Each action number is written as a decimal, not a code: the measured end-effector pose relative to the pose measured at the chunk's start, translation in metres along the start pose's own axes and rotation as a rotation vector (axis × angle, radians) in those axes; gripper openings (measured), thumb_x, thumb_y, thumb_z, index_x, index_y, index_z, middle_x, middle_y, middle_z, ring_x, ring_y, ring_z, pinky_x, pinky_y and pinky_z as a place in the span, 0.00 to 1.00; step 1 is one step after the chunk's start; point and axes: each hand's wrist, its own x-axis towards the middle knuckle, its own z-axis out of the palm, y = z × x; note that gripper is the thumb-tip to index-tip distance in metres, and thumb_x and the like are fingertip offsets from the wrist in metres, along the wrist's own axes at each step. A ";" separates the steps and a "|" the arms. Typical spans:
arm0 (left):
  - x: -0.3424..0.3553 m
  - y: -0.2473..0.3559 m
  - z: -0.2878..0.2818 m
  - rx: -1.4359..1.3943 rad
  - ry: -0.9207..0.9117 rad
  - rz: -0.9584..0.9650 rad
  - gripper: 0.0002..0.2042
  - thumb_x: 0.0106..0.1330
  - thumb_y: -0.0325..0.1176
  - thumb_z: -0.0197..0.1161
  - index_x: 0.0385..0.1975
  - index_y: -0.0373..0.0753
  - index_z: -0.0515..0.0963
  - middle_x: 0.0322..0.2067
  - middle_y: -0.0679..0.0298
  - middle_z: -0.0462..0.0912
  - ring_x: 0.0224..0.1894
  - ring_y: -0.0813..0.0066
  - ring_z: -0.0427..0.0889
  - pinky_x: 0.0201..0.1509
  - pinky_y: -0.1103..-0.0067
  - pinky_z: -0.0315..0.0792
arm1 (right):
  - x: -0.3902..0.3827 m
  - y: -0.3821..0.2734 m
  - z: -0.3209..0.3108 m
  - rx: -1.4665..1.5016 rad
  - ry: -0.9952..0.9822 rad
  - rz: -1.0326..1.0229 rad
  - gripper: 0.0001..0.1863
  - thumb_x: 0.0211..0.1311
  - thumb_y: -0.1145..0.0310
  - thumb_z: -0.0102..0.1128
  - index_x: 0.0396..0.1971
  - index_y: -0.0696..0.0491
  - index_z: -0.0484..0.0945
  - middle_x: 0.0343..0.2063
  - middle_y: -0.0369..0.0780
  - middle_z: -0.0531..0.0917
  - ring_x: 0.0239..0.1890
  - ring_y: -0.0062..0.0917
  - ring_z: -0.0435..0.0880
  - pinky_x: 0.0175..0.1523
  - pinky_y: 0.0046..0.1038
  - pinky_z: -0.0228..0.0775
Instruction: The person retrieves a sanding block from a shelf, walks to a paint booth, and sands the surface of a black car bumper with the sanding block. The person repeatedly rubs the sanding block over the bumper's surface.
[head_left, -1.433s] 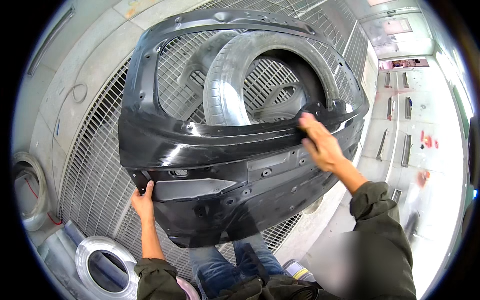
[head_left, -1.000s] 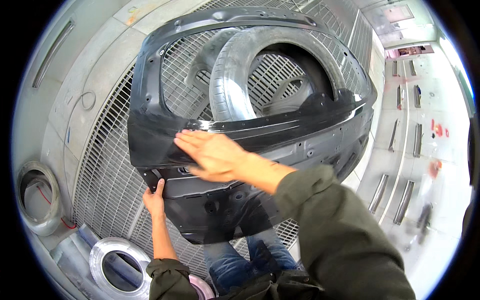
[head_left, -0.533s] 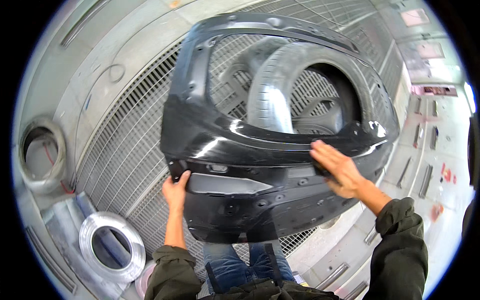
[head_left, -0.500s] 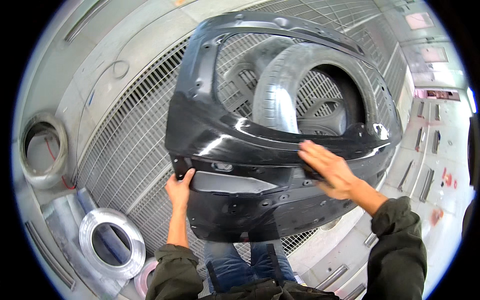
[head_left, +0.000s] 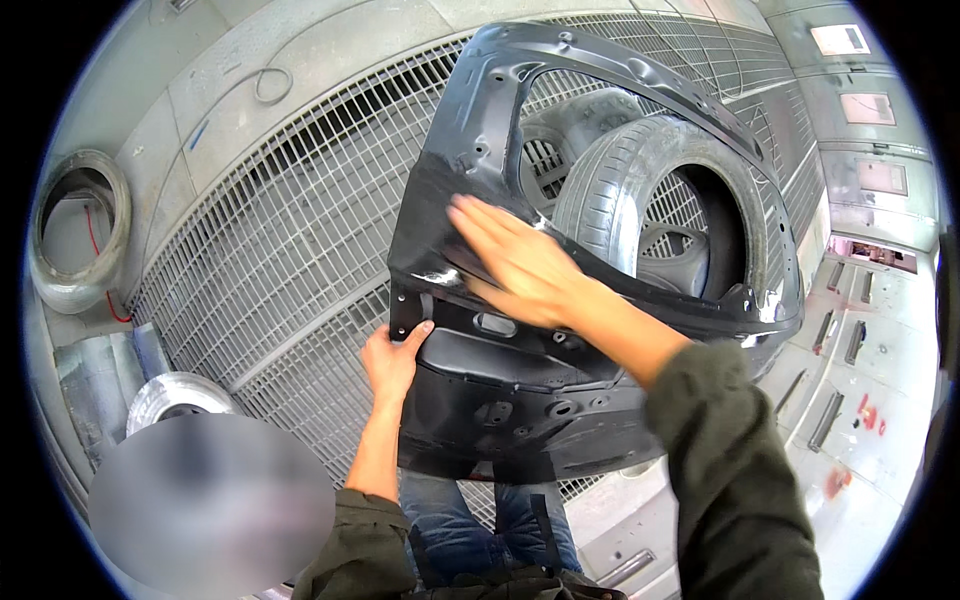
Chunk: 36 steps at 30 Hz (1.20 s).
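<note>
A black car tailgate (head_left: 448, 180), with a large window opening, lies tilted before me over a tyre (head_left: 612, 190). At its left edge, my left hand (head_left: 390, 362) grips the rim, thumb on top and fingers tucked beneath. My right hand (head_left: 522, 268) lies across the glossy strip below the window opening, towards the left side. Its fingers are stretched out flat and its thumb stands apart. Whatever may be under the right palm is hidden. Recesses and bolt holes mark the lower part of the tailgate, nearest my legs.
Metal floor grating (head_left: 300, 215) runs under the tailgate. Another tyre (head_left: 82, 290) lies at the far left, near a thin hose (head_left: 270, 85). A silver ring-shaped thing (head_left: 165, 393) is partly covered by a blurred patch. Handle-like bars (head_left: 826, 420) line the pale surface at right.
My right hand has swept left and away from me along the tailgate, from its middle towards its left side. My left hand keeps its hold on the edge. The whole view has shifted.
</note>
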 end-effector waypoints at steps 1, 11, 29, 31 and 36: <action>0.000 0.001 0.000 0.007 -0.003 -0.013 0.27 0.52 0.50 0.82 0.35 0.27 0.85 0.29 0.51 0.89 0.33 0.63 0.89 0.43 0.67 0.79 | -0.042 -0.003 -0.020 -0.022 -0.076 -0.003 0.44 0.60 0.61 0.65 0.72 0.66 0.59 0.73 0.57 0.62 0.77 0.46 0.58 0.81 0.40 0.49; 0.000 -0.002 0.001 -0.015 -0.001 0.031 0.26 0.54 0.49 0.81 0.33 0.27 0.84 0.28 0.49 0.89 0.32 0.57 0.89 0.42 0.65 0.79 | -0.005 -0.005 0.012 0.038 0.082 0.028 0.40 0.60 0.70 0.62 0.72 0.64 0.60 0.73 0.57 0.61 0.76 0.50 0.60 0.79 0.44 0.53; 0.023 -0.032 0.002 -0.052 -0.057 0.096 0.22 0.65 0.44 0.75 0.45 0.28 0.85 0.40 0.60 0.89 0.41 0.77 0.84 0.51 0.78 0.74 | -0.319 0.040 -0.054 -0.284 0.065 0.369 0.32 0.64 0.70 0.52 0.70 0.56 0.66 0.73 0.53 0.64 0.76 0.47 0.62 0.79 0.47 0.51; 0.021 -0.028 0.003 -0.015 -0.054 0.110 0.22 0.65 0.44 0.74 0.46 0.27 0.85 0.40 0.60 0.89 0.41 0.76 0.84 0.51 0.78 0.74 | -0.377 0.050 -0.084 -0.377 -0.081 0.642 0.44 0.54 0.73 0.63 0.73 0.58 0.60 0.76 0.54 0.58 0.79 0.47 0.54 0.81 0.46 0.46; 0.020 -0.027 0.003 0.040 0.000 0.130 0.23 0.66 0.44 0.73 0.46 0.26 0.84 0.40 0.60 0.89 0.41 0.74 0.85 0.50 0.78 0.75 | -0.359 0.036 -0.043 -0.338 0.328 0.351 0.44 0.51 0.77 0.62 0.73 0.61 0.61 0.73 0.57 0.61 0.78 0.50 0.56 0.80 0.49 0.46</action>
